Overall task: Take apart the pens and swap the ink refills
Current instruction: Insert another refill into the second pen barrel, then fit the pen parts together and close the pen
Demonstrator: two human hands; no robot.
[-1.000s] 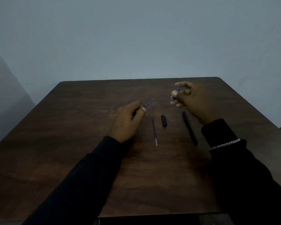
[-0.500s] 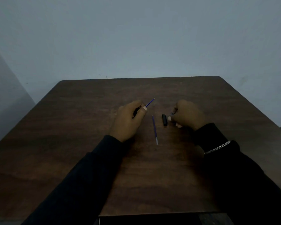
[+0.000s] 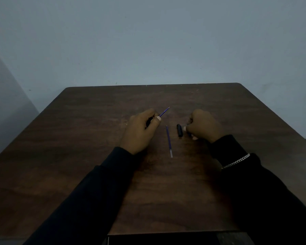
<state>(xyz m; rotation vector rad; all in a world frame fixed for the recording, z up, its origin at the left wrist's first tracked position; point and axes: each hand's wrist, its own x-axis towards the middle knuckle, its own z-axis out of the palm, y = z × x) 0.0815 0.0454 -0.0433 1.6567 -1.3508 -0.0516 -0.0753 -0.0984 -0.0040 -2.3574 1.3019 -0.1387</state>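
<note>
My left hand (image 3: 140,131) is closed around a dark pen barrel, most of it hidden in the fist. A thin blue refill (image 3: 164,111) sticks out of the barrel, pointing up and to the right. A second blue refill (image 3: 169,141) lies loose on the table between my hands. Just right of it lies a short black pen cap (image 3: 179,130). My right hand (image 3: 203,126) rests on the table beside the cap with its fingers curled. A dark bit of the black pen (image 3: 189,134) shows under its thumb, and the rest of that pen is hidden.
The dark wooden table (image 3: 95,156) stands against a pale blue-grey wall. A silver bracelet (image 3: 237,162) sits on my right wrist over the black sleeve. A dark edge shows below the table's near side.
My right hand came down from above the table onto the black pen that lay at the right, covering it. My left hand and the loose refill stayed put.
</note>
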